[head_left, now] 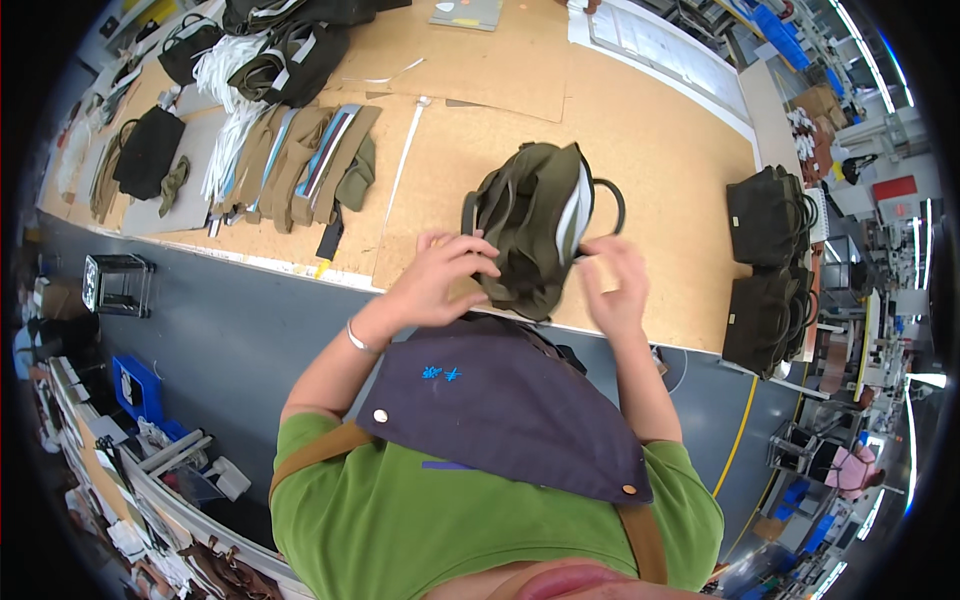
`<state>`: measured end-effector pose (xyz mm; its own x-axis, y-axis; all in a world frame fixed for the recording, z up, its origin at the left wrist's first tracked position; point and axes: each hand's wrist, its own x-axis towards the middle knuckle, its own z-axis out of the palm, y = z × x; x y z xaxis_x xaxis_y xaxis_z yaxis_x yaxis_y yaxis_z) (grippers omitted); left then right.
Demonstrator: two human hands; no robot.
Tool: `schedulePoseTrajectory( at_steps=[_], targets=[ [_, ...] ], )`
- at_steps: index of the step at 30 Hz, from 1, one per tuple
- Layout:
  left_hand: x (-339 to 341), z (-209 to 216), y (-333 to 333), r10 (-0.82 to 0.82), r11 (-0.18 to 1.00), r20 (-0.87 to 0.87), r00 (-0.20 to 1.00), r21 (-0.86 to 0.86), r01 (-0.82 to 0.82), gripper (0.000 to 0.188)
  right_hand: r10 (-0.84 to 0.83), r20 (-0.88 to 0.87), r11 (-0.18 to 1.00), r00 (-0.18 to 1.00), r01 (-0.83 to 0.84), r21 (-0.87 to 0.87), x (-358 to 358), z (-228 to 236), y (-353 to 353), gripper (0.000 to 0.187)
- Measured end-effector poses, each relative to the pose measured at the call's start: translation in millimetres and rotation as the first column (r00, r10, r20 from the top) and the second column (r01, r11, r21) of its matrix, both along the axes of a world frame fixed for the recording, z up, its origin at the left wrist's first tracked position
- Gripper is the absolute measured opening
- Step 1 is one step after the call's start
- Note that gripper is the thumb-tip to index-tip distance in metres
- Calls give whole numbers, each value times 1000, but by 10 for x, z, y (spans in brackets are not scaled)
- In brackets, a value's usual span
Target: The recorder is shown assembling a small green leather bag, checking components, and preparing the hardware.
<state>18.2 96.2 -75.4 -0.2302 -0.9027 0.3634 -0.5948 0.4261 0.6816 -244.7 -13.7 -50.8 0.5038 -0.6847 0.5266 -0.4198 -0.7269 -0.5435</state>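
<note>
An olive-green handbag [527, 235] stands at the table's near edge, right in front of me. Its top gapes, showing inner folds and a pale strip along the right side; a dark looped handle [612, 200] sticks out to the right. At the bag's left side is my left hand [440, 278], its fingers curved and spread against the bag, with the thumb apart. My right hand [615, 283] is at the right rim, fingertips drawn together on the bag's edge. It is slightly blurred, and what lies under its fingertips is partly hidden.
Stacked brown and striped strips [300, 165] lie left on the table [450, 190], near white cords [228, 75] and dark bags [290, 65]. More finished-looking dark handbags [765, 220] stand at the right edge. A clear-sided stool [117, 285] is on the floor at left.
</note>
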Motion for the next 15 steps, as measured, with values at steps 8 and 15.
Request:
schedulePoseTrajectory(
  at_steps=[8,15],
  targets=[
    [-234,-766,146,333,884,-362,871,442,-154,61,-309,292,786,905,70,615,-124,-660,-375,61],
    [-768,-709,-316,25,959,-166,986,284,24,80,-97,-121,907,988,138,397,412,-517,-162,30]
  ],
)
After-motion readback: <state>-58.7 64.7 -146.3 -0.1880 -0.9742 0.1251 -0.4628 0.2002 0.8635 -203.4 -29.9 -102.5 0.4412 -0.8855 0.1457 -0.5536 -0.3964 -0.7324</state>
